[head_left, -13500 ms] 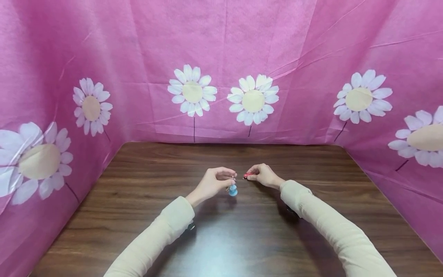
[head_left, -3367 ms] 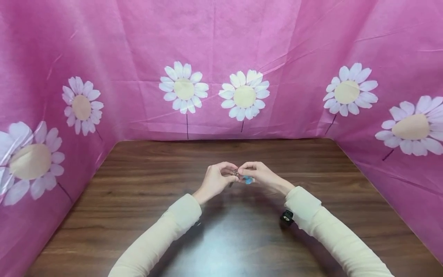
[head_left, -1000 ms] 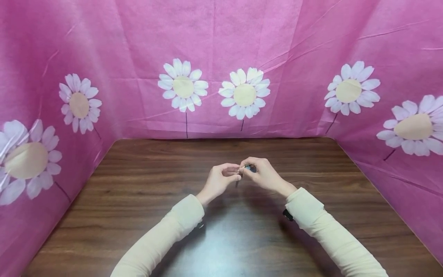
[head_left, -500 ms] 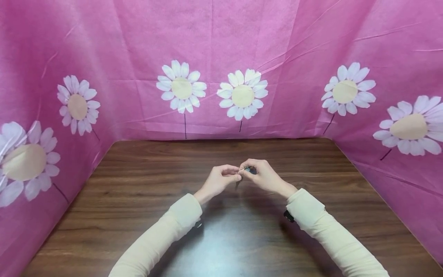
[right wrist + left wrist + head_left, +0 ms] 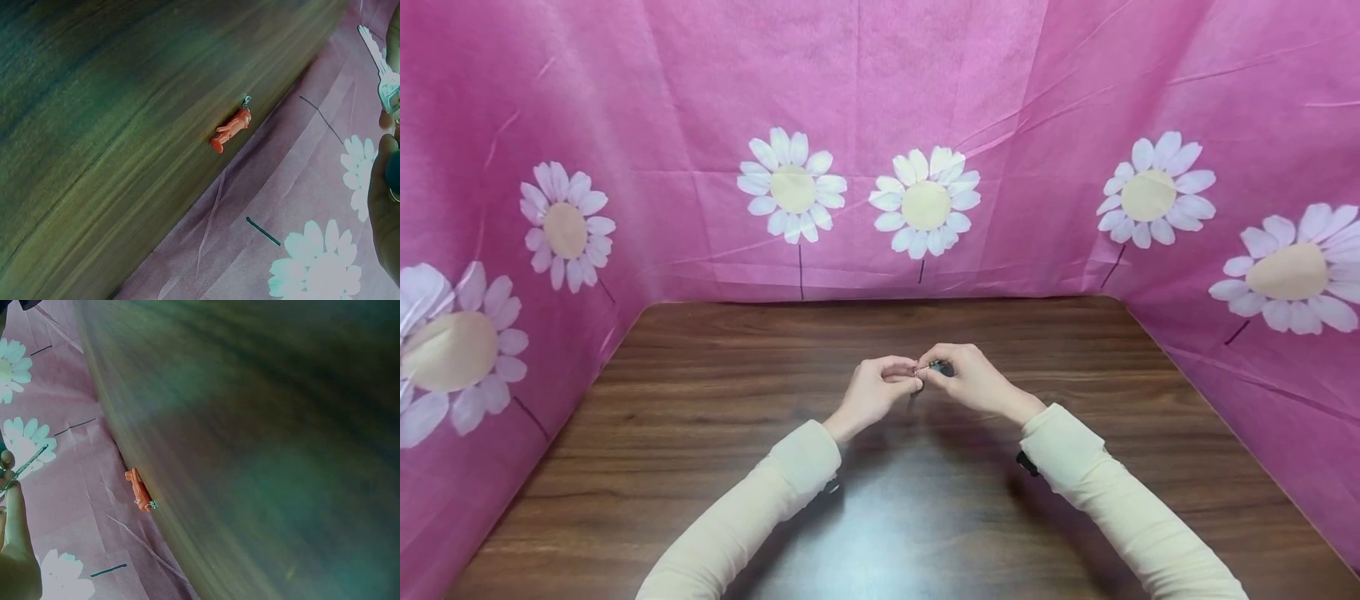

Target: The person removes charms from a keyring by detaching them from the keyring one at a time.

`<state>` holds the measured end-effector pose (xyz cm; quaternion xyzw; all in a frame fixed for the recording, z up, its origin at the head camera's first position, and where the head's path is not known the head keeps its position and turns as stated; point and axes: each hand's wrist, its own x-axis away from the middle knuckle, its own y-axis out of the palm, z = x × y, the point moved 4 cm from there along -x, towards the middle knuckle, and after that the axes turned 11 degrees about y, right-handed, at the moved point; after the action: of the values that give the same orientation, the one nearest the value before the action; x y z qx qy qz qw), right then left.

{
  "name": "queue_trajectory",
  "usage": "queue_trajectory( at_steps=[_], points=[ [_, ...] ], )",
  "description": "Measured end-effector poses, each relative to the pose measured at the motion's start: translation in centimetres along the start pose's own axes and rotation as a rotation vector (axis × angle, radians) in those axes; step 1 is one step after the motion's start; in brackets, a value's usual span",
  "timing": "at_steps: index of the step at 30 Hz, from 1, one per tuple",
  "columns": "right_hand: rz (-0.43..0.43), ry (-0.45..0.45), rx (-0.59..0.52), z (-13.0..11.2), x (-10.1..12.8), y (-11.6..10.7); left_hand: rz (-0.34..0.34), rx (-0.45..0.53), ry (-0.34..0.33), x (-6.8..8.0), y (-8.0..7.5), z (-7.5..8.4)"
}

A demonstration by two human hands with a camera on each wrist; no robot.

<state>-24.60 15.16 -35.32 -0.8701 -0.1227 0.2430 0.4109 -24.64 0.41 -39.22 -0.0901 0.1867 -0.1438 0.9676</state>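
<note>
Over the wooden table, my left hand [image 5: 867, 392] and right hand [image 5: 973, 379] meet at the fingertips in the head view. My left thumb and fingers pinch a small metal key ring [image 5: 917, 372]. A silver key [image 5: 382, 72] hangs at the left fingers, clear in the right wrist view and edge-on in the left wrist view. My right thumb and fingertips pinch the chain end of a blue keychain charm [image 5: 942, 367], mostly hidden in the curl of that hand. An orange-red figurine charm [image 5: 232, 129] with a small metal clasp lies on the table, out of sight in the head view.
The brown wood-grain table [image 5: 715, 350] has a pink cloth [image 5: 865, 83] with white daisies standing behind and on both sides. A dark wrist camera [image 5: 1027, 463] sits under the right sleeve cuff.
Earlier the right hand held the red charm and the blue one hung from the left hand. Now the red charm lies on the table and the blue one is in the right hand. Lately little moved.
</note>
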Motion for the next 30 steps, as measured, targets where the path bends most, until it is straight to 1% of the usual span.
queue_trajectory(
  at_steps=[4, 8, 11, 18, 22, 25, 27, 30],
  points=[
    [0.004, 0.018, -0.014, 0.0, 0.0, -0.1, 0.019, -0.022, 0.024, 0.0, 0.0, 0.2],
    [0.021, 0.036, -0.046, 0.1, -0.2, -0.3, 0.042, -0.009, 0.042, -0.2, 0.0, 0.5],
    [0.035, 0.048, -0.063, 0.1, -0.3, -0.4, 0.046, 0.002, 0.049, -0.3, 0.0, 1.0],
    [0.032, 0.089, -0.084, 0.3, -0.2, -0.2, 0.04, 0.0, 0.06, 0.9, -0.3, 3.9],
    [0.029, 0.093, -0.083, 0.6, -0.1, 0.0, 0.026, -0.025, 0.047, 1.1, -0.3, 4.0],
    [0.034, 0.079, -0.077, 0.6, -0.1, 0.1, 0.009, -0.022, 0.029, 1.0, -0.3, 3.7],
    [0.045, 0.064, -0.074, 0.5, -0.1, 0.0, -0.005, -0.002, 0.013, 0.8, -0.3, 3.4],
    [0.058, 0.051, -0.076, 0.4, -0.1, -0.2, -0.026, 0.048, -0.018, 0.6, -0.1, 1.9]
  ],
)
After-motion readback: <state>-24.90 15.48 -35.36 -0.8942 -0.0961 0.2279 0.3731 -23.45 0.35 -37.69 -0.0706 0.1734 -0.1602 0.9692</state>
